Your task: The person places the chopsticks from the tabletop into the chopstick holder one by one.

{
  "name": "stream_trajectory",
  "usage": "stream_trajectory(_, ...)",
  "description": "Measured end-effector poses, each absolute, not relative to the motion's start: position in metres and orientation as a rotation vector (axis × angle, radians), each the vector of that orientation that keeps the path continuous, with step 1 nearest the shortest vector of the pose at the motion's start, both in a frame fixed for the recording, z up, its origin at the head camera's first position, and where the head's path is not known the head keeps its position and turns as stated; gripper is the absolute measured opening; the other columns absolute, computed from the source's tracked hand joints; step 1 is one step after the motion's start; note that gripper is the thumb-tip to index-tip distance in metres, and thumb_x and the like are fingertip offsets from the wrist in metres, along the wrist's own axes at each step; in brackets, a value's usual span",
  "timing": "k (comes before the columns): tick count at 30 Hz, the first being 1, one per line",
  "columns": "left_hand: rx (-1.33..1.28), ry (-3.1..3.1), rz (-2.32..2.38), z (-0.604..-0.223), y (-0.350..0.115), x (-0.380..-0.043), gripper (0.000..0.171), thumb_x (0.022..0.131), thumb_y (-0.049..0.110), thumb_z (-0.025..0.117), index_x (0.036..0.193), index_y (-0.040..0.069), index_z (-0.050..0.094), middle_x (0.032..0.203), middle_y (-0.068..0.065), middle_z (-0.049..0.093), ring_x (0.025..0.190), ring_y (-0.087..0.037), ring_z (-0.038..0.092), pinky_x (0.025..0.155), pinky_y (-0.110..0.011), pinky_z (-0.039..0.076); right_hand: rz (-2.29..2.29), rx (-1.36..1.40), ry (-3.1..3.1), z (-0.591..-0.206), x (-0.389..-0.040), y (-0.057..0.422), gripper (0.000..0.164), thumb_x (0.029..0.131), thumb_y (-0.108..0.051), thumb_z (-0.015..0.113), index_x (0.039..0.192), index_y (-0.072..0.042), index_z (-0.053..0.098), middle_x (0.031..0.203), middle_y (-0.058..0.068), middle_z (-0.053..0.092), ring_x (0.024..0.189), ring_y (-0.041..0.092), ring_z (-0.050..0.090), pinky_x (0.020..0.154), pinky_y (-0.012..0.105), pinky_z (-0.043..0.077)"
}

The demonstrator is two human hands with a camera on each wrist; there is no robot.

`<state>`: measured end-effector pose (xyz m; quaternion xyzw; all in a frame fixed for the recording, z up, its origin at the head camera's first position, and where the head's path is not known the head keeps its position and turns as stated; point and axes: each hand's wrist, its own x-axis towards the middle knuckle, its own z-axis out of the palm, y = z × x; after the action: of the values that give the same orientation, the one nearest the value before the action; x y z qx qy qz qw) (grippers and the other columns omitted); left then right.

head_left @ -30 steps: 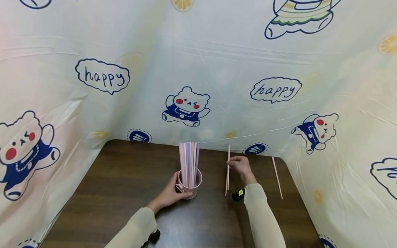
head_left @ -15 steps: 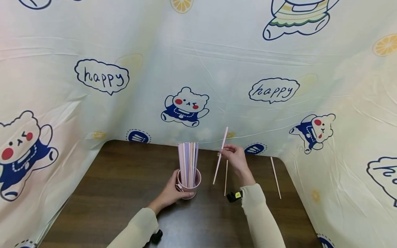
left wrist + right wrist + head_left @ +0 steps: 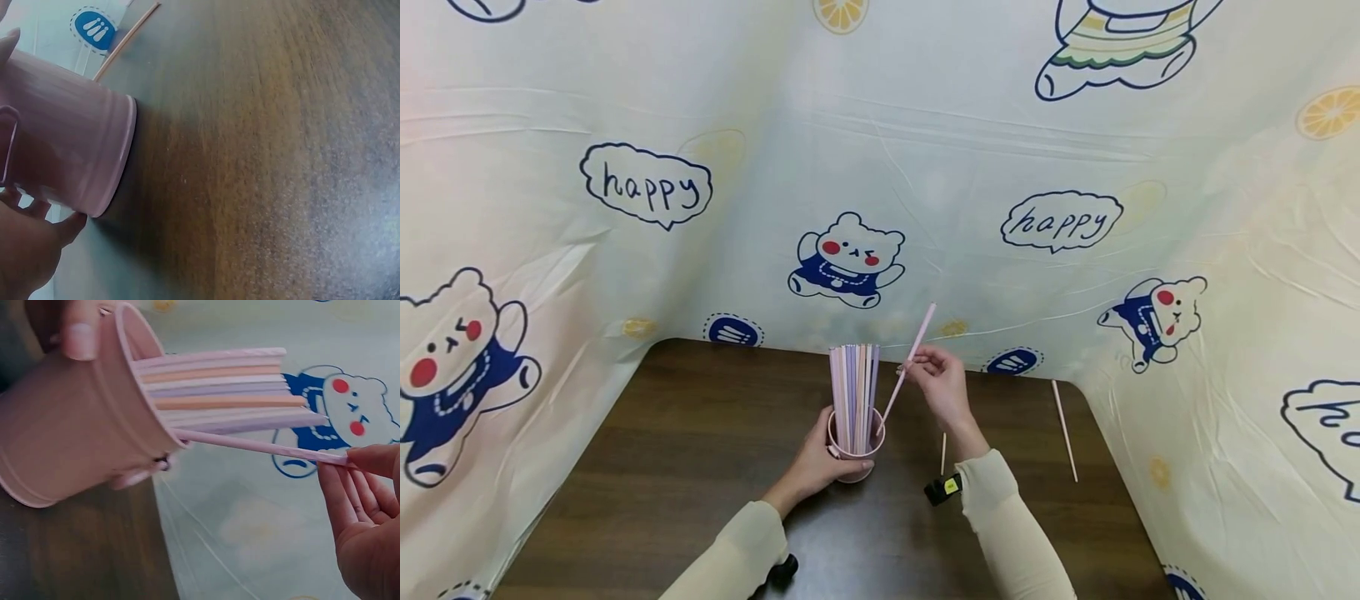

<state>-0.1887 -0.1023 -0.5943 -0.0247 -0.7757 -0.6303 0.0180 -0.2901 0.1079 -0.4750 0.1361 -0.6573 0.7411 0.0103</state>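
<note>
My left hand (image 3: 808, 462) grips a pink bucket-like cup (image 3: 81, 425) from its left side, thumb across the front. Many pastel drinking straws (image 3: 853, 392) in pink, lilac, orange and white stand bunched in the cup. Between thumb and fingertips, my right hand (image 3: 946, 387) pinches a pink straw (image 3: 922, 327), which slants with its lower end inside the cup's mouth at the right rim. In the right wrist view the straw's inner end is hidden by the rim. Part of the left hand (image 3: 28, 244) shows around the cup in the left wrist view.
One loose straw (image 3: 943, 454) lies on the brown table (image 3: 685, 467) by the right wrist, partly hidden by the hand. Another pink straw (image 3: 1064, 432) lies near the table's right edge. A printed cloth (image 3: 760, 167) hangs behind and at both sides.
My right hand has lifted the pink straw off the table beside another straw, then carried it left and tilted it into the cup. The left hand keeps its hold on the cup.
</note>
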Motion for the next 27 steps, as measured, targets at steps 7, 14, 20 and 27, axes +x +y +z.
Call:
stream_trajectory(7,-0.091,-2.387,-1.998,-0.591,-0.101,-0.192,0.114,0.060,0.033,0.102,0.152,0.026,0.035,0.138,-0.002,0.058,0.120,-0.021,0.058,0.105,-0.048,0.043,2.121,0.596,-2.196,-0.490,-0.283,0.100,0.017,0.090,0.008,0.072,0.106,0.007,0.067,0.096,0.029,0.069,0.086,0.031,0.072,0.079,0.036,0.060)
stream_trajectory(14,-0.100,-2.395,-2.023,-0.590,-0.100,-0.193,0.110,0.063,0.028,0.101,0.151,0.024,0.036,0.138,-0.002,0.058,0.120,-0.020,0.057,0.105,-0.047,0.043,2.021,0.671,-2.276,-0.511,-0.278,0.097,0.019,0.090,0.005,0.075,0.106,0.009,0.068,0.096,0.029,0.069,0.086,0.031,0.070,0.077,0.023,0.056)
stream_trajectory(20,-0.095,-2.384,-2.024,-0.589,-0.100,-0.190,0.106,0.065,0.019,0.099,0.151,0.020,0.037,0.138,-0.005,0.059,0.119,-0.023,0.058,0.104,-0.049,0.043,2.072,0.671,-2.325,-0.500,-0.260,0.093,0.019,0.088,0.013,0.071,0.106,0.014,0.067,0.097,0.035,0.067,0.087,0.037,0.067,0.074,0.023,0.056)
stream_trajectory(27,-0.109,-2.429,-1.977,-0.590,-0.101,-0.190,0.106,0.066,0.027,0.099,0.150,0.020,0.035,0.139,-0.005,0.058,0.120,-0.023,0.058,0.104,-0.049,0.044,2.056,0.739,-2.365,-0.509,-0.256,0.092,0.023,0.086,0.013,0.073,0.108,0.018,0.067,0.097,0.034,0.068,0.088,0.033,0.067,0.078,0.025,0.058)
